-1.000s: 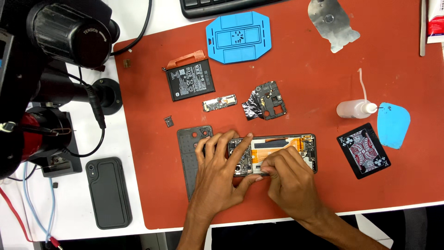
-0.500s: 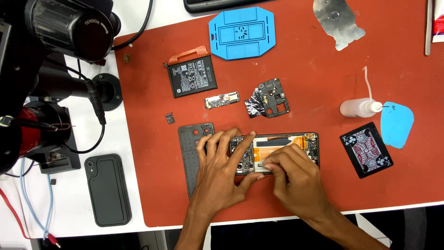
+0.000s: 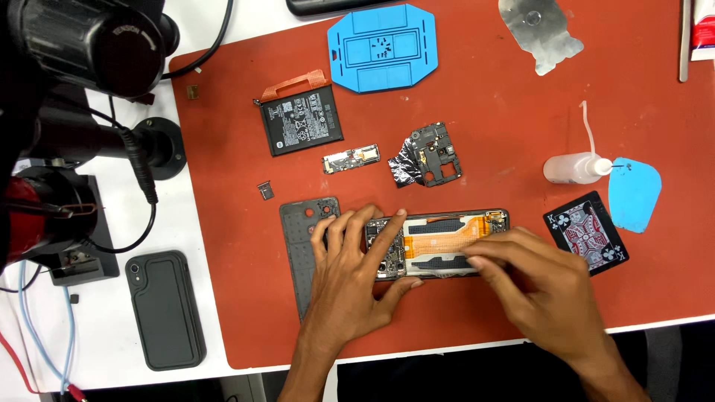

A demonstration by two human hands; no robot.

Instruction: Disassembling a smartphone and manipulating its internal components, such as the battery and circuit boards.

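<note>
Opened phone (image 3: 439, 244) lies on the red mat (image 3: 484, 112), near its six o'clock edge. Left hand (image 3: 350, 283) rests flat, fingers spread, pressing the phone's nine o'clock end. Right hand (image 3: 544, 286) has its fingertips pinched together at the phone's lower edge; what they hold cannot be told. Black battery (image 3: 302, 120) with white label and orange tab at eleven o'clock. Playing card (image 3: 588, 232) at three o'clock.

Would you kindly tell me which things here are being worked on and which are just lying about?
In hand:
left hand
right hand
opened phone

Lying about:
battery
blue tray
playing card
squeeze bottle
black phone case
</note>
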